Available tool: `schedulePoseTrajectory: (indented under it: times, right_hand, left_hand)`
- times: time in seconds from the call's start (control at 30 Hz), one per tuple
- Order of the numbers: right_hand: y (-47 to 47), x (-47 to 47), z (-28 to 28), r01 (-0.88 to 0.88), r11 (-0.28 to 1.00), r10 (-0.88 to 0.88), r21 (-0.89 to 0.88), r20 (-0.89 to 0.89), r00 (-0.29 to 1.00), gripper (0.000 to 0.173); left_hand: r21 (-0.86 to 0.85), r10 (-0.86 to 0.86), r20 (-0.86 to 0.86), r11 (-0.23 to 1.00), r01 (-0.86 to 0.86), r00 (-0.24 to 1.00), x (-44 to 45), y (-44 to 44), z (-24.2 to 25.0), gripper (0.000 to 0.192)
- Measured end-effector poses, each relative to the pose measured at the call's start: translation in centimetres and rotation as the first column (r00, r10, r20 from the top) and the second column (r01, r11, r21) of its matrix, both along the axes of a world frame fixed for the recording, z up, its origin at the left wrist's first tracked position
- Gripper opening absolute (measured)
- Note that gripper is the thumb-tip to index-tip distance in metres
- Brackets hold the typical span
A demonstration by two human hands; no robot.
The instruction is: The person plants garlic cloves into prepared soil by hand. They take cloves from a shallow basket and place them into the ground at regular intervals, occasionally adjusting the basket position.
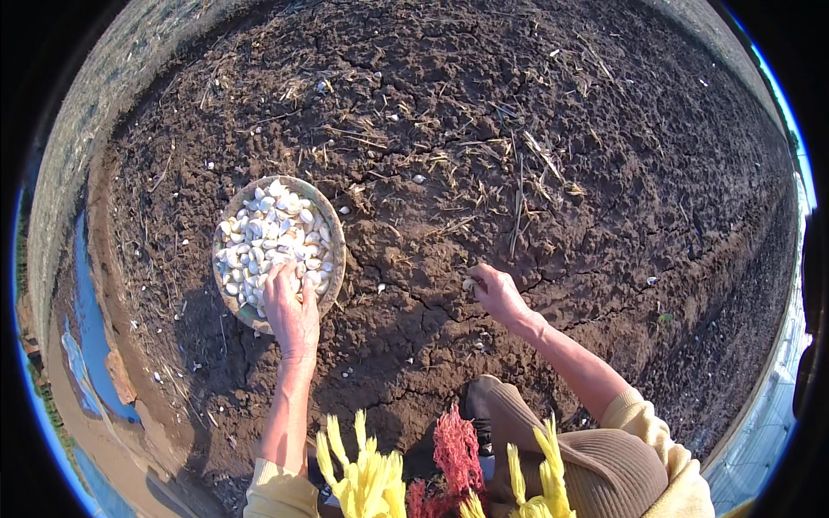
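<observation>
A round basin (pixel 337 267) full of whitish garlic cloves (pixel 272 217) rests on brown soil to the left of centre. My left hand (pixel 291 314) reaches over its near rim, fingertips among the cloves; whether it grips any is hidden. To the right, my right hand (pixel 497 292) is low over the soil with its fingers closed around a pale clove (pixel 469 283). Single cloves lie scattered on the ground, one (pixel 419 179) beyond the hands and another (pixel 381 288) between the basin and my right hand.
Cracked, clumpy soil (pixel 622 194) with bits of dry straw (pixel 543 155) surrounds the basin. My shoe (pixel 478 401) and bent knee (pixel 602 456) are at the bottom. Yellow and red fringe (pixel 456 447) hangs into the lower view. Blue sheeting (pixel 94 317) lies at the far left.
</observation>
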State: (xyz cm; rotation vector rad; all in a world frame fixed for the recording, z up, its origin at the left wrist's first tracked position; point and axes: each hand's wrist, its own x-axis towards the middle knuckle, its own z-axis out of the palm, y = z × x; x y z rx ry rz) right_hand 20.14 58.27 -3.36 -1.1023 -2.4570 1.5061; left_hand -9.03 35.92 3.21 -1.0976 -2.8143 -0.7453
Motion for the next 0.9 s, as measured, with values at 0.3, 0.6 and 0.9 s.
schedulePoseTrajectory:
  times: [0.3,0.6,0.9]
  right_hand:
    - [0.1,-1.9,-3.0,-0.211,0.903,0.208,0.374,0.050,0.977,0.013]
    - [0.1,-2.3,-4.0,-0.443,0.674,0.452,0.592,0.144,0.880,0.022]
    - [-0.2,-2.8,-4.2,-0.477,0.700,0.380,0.532,0.287,0.879,0.020]
  left_hand:
    - [-0.231,-0.140,-0.042,0.965,0.127,0.989,-0.3,-0.1,-1.0,0.044]
    - [-0.275,-0.125,-0.061,0.956,0.104,0.990,-0.8,-0.4,-2.1,0.038]
    - [-0.210,-0.143,-0.073,0.970,0.125,0.987,-0.7,-0.5,-1.6,0.019]
